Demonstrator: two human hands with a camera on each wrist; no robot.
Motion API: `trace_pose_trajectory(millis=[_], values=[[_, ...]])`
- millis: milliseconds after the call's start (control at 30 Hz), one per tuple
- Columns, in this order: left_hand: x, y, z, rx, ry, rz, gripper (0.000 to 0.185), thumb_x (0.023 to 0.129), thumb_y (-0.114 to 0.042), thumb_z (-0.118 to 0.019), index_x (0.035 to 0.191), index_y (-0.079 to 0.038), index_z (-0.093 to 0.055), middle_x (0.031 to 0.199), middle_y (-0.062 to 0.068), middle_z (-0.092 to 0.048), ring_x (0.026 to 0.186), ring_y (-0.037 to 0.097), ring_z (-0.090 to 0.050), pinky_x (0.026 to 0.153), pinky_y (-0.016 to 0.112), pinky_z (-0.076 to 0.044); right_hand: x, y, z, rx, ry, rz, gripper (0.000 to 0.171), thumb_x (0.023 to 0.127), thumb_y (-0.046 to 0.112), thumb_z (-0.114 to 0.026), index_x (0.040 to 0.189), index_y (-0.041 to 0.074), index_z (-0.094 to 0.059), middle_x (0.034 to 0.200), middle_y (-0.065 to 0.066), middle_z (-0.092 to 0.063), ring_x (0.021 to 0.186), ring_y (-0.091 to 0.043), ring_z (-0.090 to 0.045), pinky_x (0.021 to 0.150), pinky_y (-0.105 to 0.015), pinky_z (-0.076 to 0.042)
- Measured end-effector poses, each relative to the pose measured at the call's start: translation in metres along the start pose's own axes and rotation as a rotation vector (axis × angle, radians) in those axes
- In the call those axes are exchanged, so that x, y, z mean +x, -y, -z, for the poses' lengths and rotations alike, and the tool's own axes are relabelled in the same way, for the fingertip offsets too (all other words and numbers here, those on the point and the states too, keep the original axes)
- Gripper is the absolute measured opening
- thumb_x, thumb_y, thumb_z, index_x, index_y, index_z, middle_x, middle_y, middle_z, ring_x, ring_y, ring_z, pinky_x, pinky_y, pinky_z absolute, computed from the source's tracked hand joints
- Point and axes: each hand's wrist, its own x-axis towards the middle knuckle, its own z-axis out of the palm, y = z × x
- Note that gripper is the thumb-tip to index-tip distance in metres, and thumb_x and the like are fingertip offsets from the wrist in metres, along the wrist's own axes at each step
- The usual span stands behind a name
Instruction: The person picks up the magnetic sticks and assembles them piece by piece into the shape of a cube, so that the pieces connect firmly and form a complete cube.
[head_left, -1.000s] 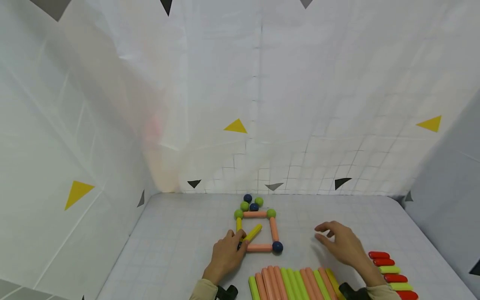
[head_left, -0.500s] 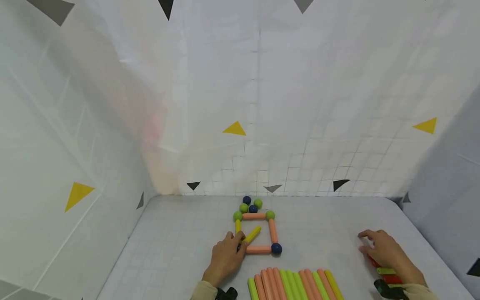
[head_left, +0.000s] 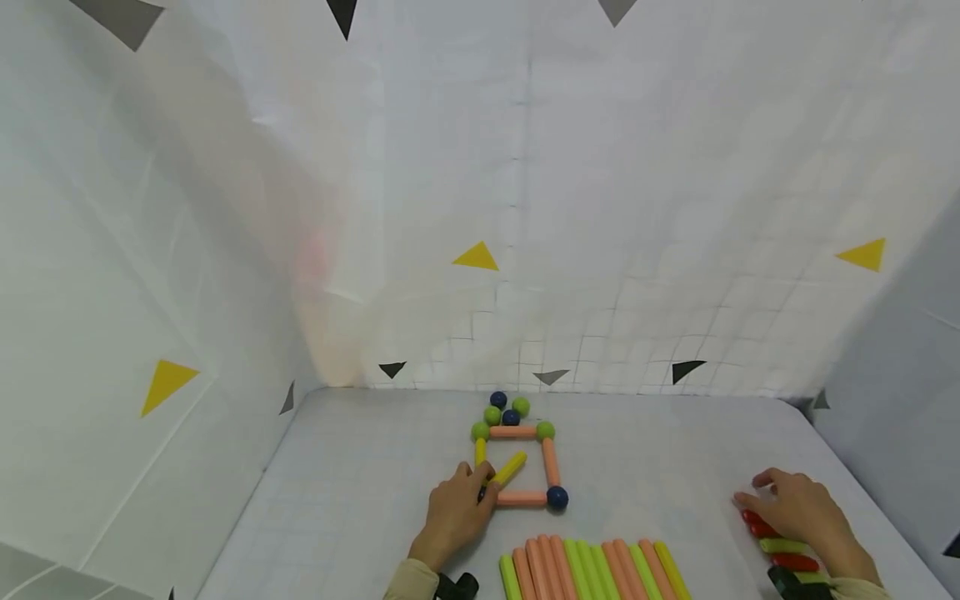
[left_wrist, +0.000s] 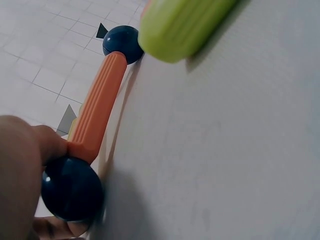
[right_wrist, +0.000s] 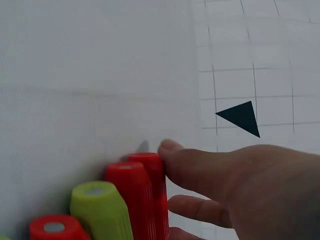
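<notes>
My left hand [head_left: 455,510] grips a dark blue ball [left_wrist: 72,189] at the near left corner of a four-sided frame of sticks and balls. An orange stick [left_wrist: 100,105] joins that ball to another dark blue ball [head_left: 557,498]. Green balls [head_left: 545,430] mark the far corners. A yellow stick [head_left: 512,469] slants out from beside the left fingers. My right hand [head_left: 810,510] reaches over a column of short sticks at the right. Its thumb tip lies right at the end of the farthest red stick [right_wrist: 159,192], with the other fingers beyond it.
Long orange, lime and yellow sticks [head_left: 592,571] lie side by side along the near edge. Several loose balls [head_left: 512,417] cluster behind the frame. Below the right hand are more red and lime short sticks [right_wrist: 100,207]. White walls surround the table.
My right hand has moved right, from the middle of the table to the column of short sticks. The left hand keeps its hold on the corner ball.
</notes>
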Motion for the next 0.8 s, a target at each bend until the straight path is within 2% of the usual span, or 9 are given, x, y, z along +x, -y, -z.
trace_pose_trajectory(millis=[133,267,467,633,800], values=[[-0.0013,-0.0006,0.0014,0.0,-0.005,0.0,0.021,0.107,-0.04,-0.06,0.119,-0.025,-0.068,0.087,-0.005,-0.051,0.061,0.013,-0.044,0.055,0.029,-0.033,-0.0027,-0.0056,0.0003,0.008,0.025,-0.001,0.087,0.085,0.066,-0.078,0.117,-0.013,-0.061,0.106,-0.038,-0.065,0.091,-0.044,-0.066,0.081,-0.063,-0.058],[-0.0018,-0.0017,0.0013,0.01,-0.005,0.003,0.02,0.107,-0.04,-0.06,0.119,-0.026,-0.068,0.087,-0.005,-0.05,0.061,0.013,-0.043,0.055,0.029,-0.032,-0.0035,-0.0065,-0.002,0.048,0.026,-0.007,0.088,0.084,0.069,-0.078,0.116,-0.011,-0.06,0.102,-0.033,-0.068,0.087,-0.036,-0.067,0.078,-0.058,-0.06],[-0.0009,-0.002,0.0003,0.006,0.001,0.007,0.022,0.107,-0.041,-0.059,0.12,-0.026,-0.068,0.087,-0.005,-0.051,0.061,0.013,-0.043,0.055,0.028,-0.032,-0.0024,-0.0074,-0.0027,0.071,0.049,-0.003,0.086,0.086,0.071,-0.074,0.115,-0.009,-0.063,0.1,-0.029,-0.07,0.087,-0.034,-0.068,0.077,-0.056,-0.06],[-0.0005,-0.0003,-0.0011,0.007,0.004,0.0,0.022,0.107,-0.041,-0.059,0.119,-0.025,-0.068,0.087,-0.005,-0.051,0.06,0.012,-0.044,0.054,0.028,-0.033,-0.0015,-0.0107,-0.0026,0.085,0.094,0.039,0.085,0.079,0.07,-0.082,0.116,-0.005,-0.064,0.1,-0.019,-0.07,0.089,-0.029,-0.067,0.077,-0.052,-0.06],[-0.0007,0.0004,-0.0006,0.006,0.004,-0.002,0.021,0.107,-0.041,-0.059,0.119,-0.026,-0.068,0.087,-0.005,-0.051,0.061,0.012,-0.044,0.055,0.028,-0.033,-0.0019,-0.0056,-0.0035,0.115,0.095,0.071,0.078,0.074,0.067,-0.088,0.11,0.001,-0.069,0.099,-0.011,-0.071,0.089,-0.024,-0.064,0.078,-0.049,-0.06]])
